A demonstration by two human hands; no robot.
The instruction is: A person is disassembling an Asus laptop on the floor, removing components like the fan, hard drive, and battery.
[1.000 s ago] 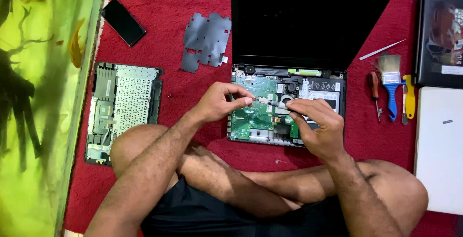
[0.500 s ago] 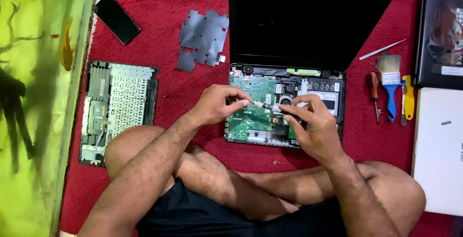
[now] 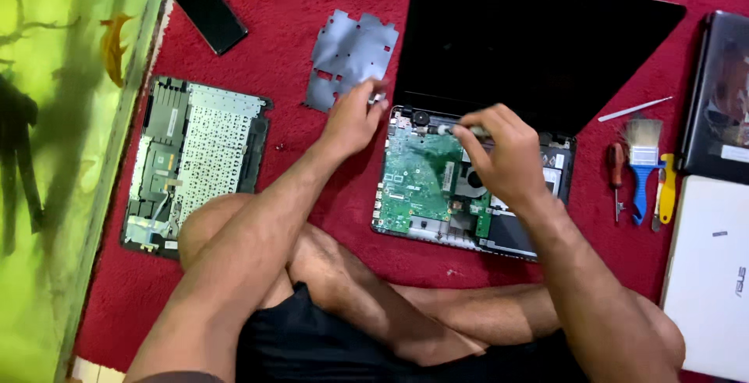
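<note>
1. Laptop [image 3: 499, 149], opened up with its keyboard deck off, lies on the red mat [image 3: 312, 24] in front of the crossed legs; green circuit board [image 3: 417, 176] and fan [image 3: 470, 182] exposed, dark screen tilted back behind.
2. Right hand [image 3: 505, 153] now sits at the board's top edge near the hinge, fingers closed on a slim tool [image 3: 452, 129], seemingly a screwdriver. A second ago it worked lower, by the fan.
3. Left hand [image 3: 353, 122] has left the board and moved out past the laptop's left corner. Fingertips pinched together on something small and pale [image 3: 378, 99]; blurred, cannot tell what, possibly a screw.
4. Judgement: a small part has just come off and is being carried aside, while the tool goes to a new spot along the hinge edge. Teardown looks midway.
5. Grey metal shield [image 3: 351, 59] lies just beyond the left hand, well clear of the laptop.
6. Keyboard deck [image 3: 195, 157] lies face down farther left; black phone [image 3: 208, 10] above it.
7. Right of the laptop: red-handled screwdriver [image 3: 616, 172], blue brush [image 3: 643, 161], yellow tool [image 3: 668, 188], thin white stick [image 3: 633, 108].
8. Two more closed laptops, one dark [image 3: 722, 94] and one white [image 3: 714, 274], at the far right edge.
</note>
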